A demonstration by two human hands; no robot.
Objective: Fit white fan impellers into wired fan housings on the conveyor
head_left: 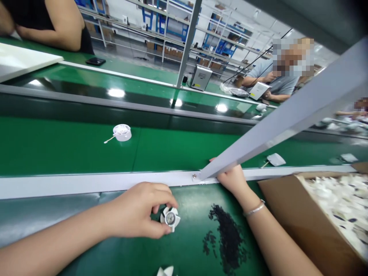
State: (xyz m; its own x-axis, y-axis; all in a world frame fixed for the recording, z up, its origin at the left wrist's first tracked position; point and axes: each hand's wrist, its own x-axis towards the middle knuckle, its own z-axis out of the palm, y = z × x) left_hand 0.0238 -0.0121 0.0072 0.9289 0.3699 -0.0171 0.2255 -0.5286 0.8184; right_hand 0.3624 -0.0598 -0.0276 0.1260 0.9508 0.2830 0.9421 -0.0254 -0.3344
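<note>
My left hand (140, 209) pinches a small white fan impeller (170, 218) with a metal hub, holding it just above the green work mat. My right hand (231, 178) reaches forward over the grey rail onto the green conveyor belt; its fingers are hidden behind a slanted grey frame bar (287, 115), and a silver bracelet circles the wrist. A pile of small black parts (227, 239) lies on the mat between my forearms. A white round fan unit with a thin lead (122, 132) sits on the belt at left.
A cardboard box (290, 218) of white plastic parts stands at right. A white piece (276, 159) lies on the belt near the bar. Across the belt, one person sits at the top left and another at the right. A black phone (96, 61) lies on the far bench.
</note>
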